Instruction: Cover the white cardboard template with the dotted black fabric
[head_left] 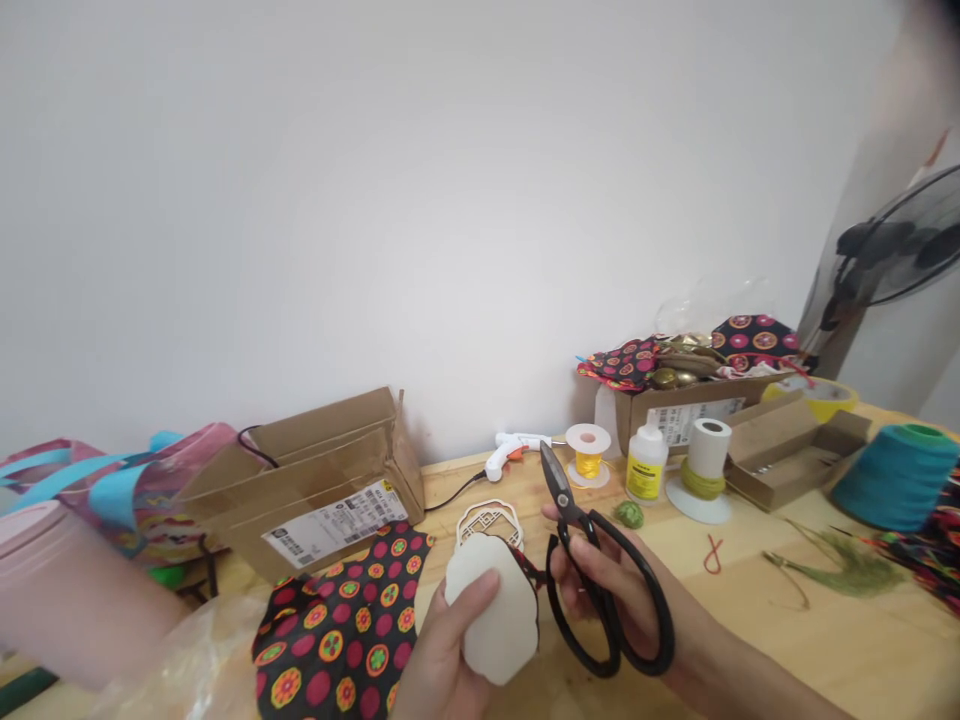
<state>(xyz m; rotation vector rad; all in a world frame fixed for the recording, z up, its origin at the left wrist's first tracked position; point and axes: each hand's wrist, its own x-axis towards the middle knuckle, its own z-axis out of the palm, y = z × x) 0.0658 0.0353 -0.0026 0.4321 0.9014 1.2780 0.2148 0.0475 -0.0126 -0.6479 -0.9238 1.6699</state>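
Note:
In the head view, my left hand (450, 640) grips a cream-white card piece (499, 625) with a wavy outline, the thumb lying across its face. A strip of dark patterned fabric shows at the card's right edge. Black-handled scissors (600, 570) are held in my right hand (619, 580), with the blades pointing up and close together. The right fingers are just right of the card, near the fabric edge. A pale wooden lattice ornament (491, 520) lies behind the card. Black fabric with colourful round motifs (345, 630) is spread to the left.
At the left stands an open cardboard box (322, 480) beside a pink cylinder (75, 590). Along the back lie a white glue gun (517, 450), a yellow thread spool (589, 460) and a glue bottle (646, 465). Further right are a filled box (690, 400) and a teal yarn cone (896, 475).

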